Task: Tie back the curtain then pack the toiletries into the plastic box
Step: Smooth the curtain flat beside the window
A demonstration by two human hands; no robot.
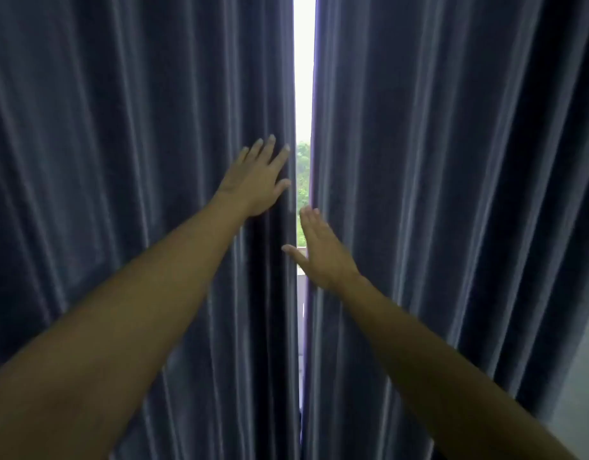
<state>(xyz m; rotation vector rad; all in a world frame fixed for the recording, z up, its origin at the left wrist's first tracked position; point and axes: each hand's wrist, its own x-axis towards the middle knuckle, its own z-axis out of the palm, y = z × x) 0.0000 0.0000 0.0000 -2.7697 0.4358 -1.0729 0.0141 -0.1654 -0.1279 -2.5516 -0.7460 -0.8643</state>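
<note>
Two bare forearms reach forward from the bottom corners, the nearest things in view. The left hand (258, 180) lies flat, fingers straight and fanned, its grip spread against the inner edge of the left curtain (120, 161). The right hand (319, 250) is lower, fingers straight and together, thumb out, its grip flat at the edge of the right curtain (452, 161). Both curtains are heavy, dark blue, velvety cloth hanging in long vertical folds. Between them runs a narrow bright gap (303, 78) showing green foliage (303, 161) outside.
</note>
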